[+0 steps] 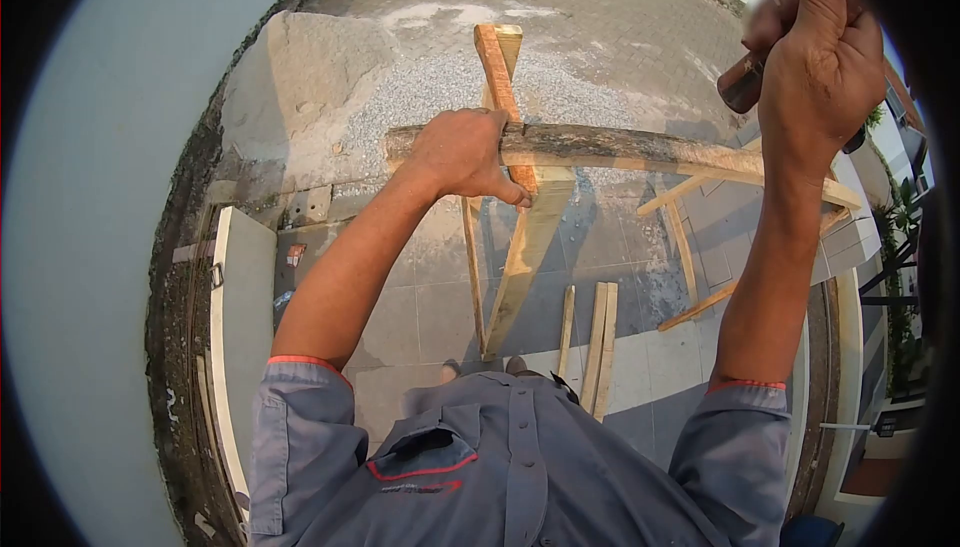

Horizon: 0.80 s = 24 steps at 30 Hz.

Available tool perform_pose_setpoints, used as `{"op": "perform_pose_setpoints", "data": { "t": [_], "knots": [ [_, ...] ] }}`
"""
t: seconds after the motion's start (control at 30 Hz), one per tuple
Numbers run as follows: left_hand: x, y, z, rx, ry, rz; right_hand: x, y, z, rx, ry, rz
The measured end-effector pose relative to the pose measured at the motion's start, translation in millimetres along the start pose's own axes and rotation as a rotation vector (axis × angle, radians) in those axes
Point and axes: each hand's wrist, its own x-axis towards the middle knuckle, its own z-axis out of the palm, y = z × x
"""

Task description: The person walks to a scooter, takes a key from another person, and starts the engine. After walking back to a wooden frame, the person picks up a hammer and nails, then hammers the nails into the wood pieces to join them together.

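Observation:
My left hand [462, 154] grips a rough, bark-edged wooden beam [620, 147] near its left end. Its thumb presses down on the reddish board [498, 72] where the pieces cross. A pale timber leg [530, 247] slopes from this joint toward my feet, forming part of a trestle-like frame. High at the upper right, my right hand [822, 72] is raised and closed around a brown wooden-handled tool [740, 85]. Only the rounded handle end shows clearly; the tool's head cannot be made out. The raised hand is apart from the beam, and my forearm hides part of the beam's right side.
Loose wood strips [600, 347] lie on the grey tiles before me. More wooden legs [683, 247] stand at the right. A gravel pile [420, 97] and a sand heap [300, 72] lie beyond the frame. A pale wall [110, 197] runs along the left.

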Motion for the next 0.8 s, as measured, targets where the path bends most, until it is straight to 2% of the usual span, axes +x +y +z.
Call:
{"op": "perform_pose_setpoints", "data": {
  "t": [0.07,0.1,0.13,0.17,0.23,0.27,0.3,0.37,0.4,0.47,0.53,0.57,0.63,0.67,0.73,0.8],
  "knots": [
    [-2,3,-3,0.014,0.024,0.005,-46,37,-4,-0.01,-0.158,0.075],
    [-1,1,-5,0.015,0.036,0.002,-79,43,-1,-0.29,-0.552,0.048],
    [-1,1,-4,0.004,0.058,0.001,-86,41,-5,-0.602,-1.318,0.236],
    [0,1,-4,0.0,0.07,0.01,-85,42,-9,-0.604,-1.305,0.25],
    [1,0,-3,0.028,0.106,0.015,-65,51,-8,-0.274,-1.065,0.193],
    [-2,0,1,0.053,0.106,0.016,-47,31,-9,-0.358,-0.946,0.26],
    [-2,1,1,0.052,0.093,0.015,-27,23,-15,-0.231,-0.778,0.321],
    [-2,3,-2,0.054,0.074,-0.016,6,1,-16,0.078,-0.37,0.228],
    [-2,3,-4,0.049,0.066,-0.02,21,6,-21,0.14,-0.262,0.062],
    [-2,4,-4,0.0,0.031,-0.045,-2,18,-18,0.161,-0.223,0.073],
    [-2,4,-6,-0.006,0.034,-0.037,-60,40,-9,-0.098,-0.511,0.013],
    [-3,5,-7,-0.007,0.032,-0.029,-96,50,-4,-0.393,-0.833,-0.042],
    [1,-1,5,0.019,0.061,0.019,-99,61,-4,-0.393,-1.287,0.192],
    [4,-3,3,0.024,0.116,0.035,-82,51,-1,-0.4,-1.285,0.167],
    [0,-1,3,-0.001,0.089,0.0,-48,20,-6,-0.288,-0.924,0.232],
    [-1,4,-6,-0.008,0.024,-0.041,-12,12,-14,0.031,-0.603,0.162]
  ]
}}
